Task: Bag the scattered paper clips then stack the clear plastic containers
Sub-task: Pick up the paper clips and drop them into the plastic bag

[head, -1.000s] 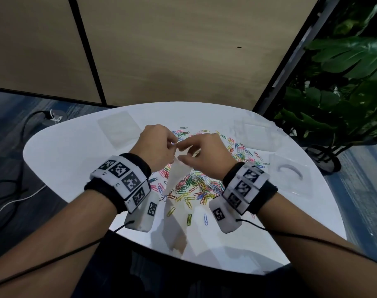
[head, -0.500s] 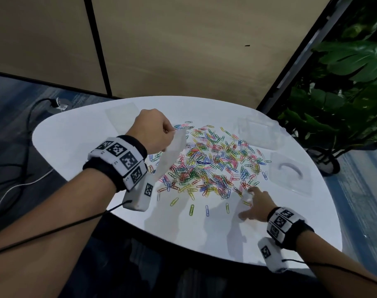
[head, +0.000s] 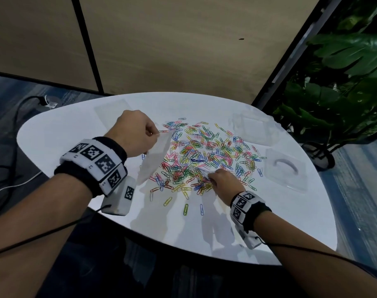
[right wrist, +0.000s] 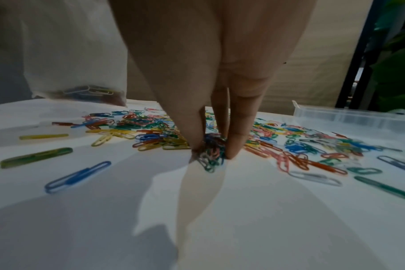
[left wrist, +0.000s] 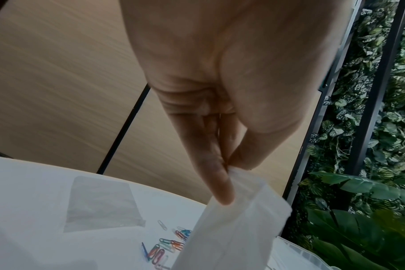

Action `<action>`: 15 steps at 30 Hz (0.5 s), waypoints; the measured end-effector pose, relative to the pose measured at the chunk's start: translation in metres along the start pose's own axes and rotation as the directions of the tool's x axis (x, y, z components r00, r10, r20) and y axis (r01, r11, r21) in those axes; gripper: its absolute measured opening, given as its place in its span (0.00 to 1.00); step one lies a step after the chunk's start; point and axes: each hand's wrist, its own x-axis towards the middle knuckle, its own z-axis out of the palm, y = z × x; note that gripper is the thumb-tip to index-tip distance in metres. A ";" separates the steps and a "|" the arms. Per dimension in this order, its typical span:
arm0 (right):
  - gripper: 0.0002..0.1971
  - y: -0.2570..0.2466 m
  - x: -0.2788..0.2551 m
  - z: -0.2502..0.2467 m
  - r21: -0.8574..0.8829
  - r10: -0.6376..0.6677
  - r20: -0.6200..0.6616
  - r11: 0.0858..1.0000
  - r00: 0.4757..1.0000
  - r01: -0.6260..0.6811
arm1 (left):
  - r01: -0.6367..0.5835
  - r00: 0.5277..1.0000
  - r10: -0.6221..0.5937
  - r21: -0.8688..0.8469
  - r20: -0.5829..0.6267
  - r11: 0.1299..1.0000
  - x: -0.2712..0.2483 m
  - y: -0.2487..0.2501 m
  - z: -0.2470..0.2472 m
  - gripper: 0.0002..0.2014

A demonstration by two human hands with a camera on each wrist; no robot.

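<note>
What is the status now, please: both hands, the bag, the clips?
Left hand holds bag up by its rim. Right hand pinches a bunch of paper clips on table. Most clips unbagged. Nothing in the way.

The left hand [head: 136,132] is raised at about 10 o'clock from the right one, knuckles up, fingers curled under; thumb and forefinger [left wrist: 216,182] close in a pinching grip on the top edge of a translucent bag [head: 154,160] that hangs below it. The left forearm runs in from 7 o'clock, a marker-covered band round the wrist. The right hand [head: 223,181] is low at the worktop [head: 54,134], fingers pointing down, fingertips [right wrist: 234,146] gathered round a small bunch of paper clips [right wrist: 212,151]. Its forearm enters from 5 o'clock, banded likewise
</note>
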 end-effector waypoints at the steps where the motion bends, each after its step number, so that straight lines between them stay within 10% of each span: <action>1: 0.11 -0.001 0.002 -0.002 -0.012 0.013 -0.001 1.000 1.000 -0.013 | -0.002 1.000 0.002 0.005 0.008 1.000 0.000 0.000 0.000 0.07; 8: 0.06 0.013 0.009 -0.037 0.499 0.320 0.042 0.814 0.946 -0.298 | -0.023 0.999 0.023 0.021 0.029 1.000 -0.001 0.002 0.003 0.07; 12: 0.04 0.005 0.008 -0.079 0.950 0.368 0.208 0.143 0.906 -0.277 | -0.035 0.998 0.034 0.034 0.043 0.999 -0.001 0.006 0.004 0.08; 15: 0.10 -0.018 0.009 -0.110 0.965 0.236 0.232 -0.179 0.944 -0.193 | -0.035 0.998 0.033 0.030 0.057 0.999 -0.002 0.011 0.007 0.09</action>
